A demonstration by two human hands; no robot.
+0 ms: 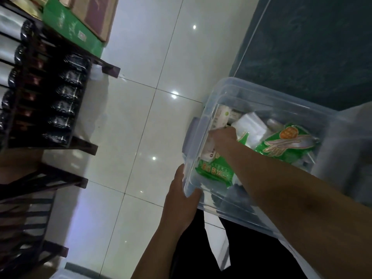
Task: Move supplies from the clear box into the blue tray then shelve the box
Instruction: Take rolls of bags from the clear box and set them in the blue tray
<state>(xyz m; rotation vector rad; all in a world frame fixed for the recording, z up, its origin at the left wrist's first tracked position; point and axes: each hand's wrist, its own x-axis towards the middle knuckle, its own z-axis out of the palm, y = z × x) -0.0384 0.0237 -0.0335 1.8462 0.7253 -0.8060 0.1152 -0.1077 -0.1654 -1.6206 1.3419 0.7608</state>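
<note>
The clear plastic box [259, 91] sits at the right of the head view, tilted, above a tiled floor. My left hand [181, 198] grips its near left corner from outside. My right hand [221, 139] reaches inside the box, fingers closed around a white and green packet [213, 168] at the left wall. More supplies lie in the box: a green packet printed with a hand [289, 143], a white folded pack [251, 125] and a small carton [221, 115]. No blue tray is in view.
A dark wooden shelf rack [50, 109] with rows of dark wrapped items stands at the left, with a green carton [70, 27] and a brown carton on top. Glossy white floor tiles [141, 117] lie between. A dark teal surface [312, 47] lies behind the box.
</note>
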